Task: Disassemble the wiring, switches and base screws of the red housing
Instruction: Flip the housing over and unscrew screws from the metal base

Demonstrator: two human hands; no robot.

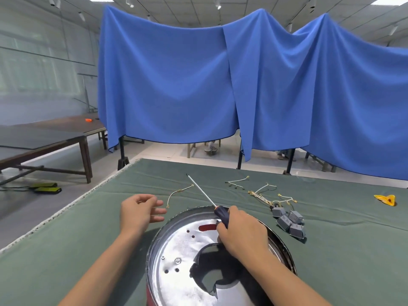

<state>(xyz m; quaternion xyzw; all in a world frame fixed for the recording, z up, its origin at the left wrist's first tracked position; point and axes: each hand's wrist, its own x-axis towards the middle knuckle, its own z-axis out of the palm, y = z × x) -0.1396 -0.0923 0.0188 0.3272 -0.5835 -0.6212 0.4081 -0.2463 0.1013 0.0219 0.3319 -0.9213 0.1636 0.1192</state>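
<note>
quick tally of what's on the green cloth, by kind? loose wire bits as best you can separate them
Housing: 1
Screwdriver, held in the right hand: 1
Grey switches: 4
Loose wire pieces: about 4, namely one, another, a tangled bundle and one by the switches; the bundle's strands can't be separated
Yellow scrap: 1
Total: about 11
The left hand is empty.

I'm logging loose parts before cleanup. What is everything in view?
housing: 1, red with shiny metal base, near edge of table
screwdriver: 1, dark handle, in right hand, tip pointing away
wires: several, white with gold ends, spread on cloth
switches: about 4, grey, right of housing
yellow piece: 1, far right
cloth: 1, green, covers table
curtains: blue, behind
side tables: 2, dark, left
left hand: open, empty, above cloth
right hand: gripping screwdriver
</note>
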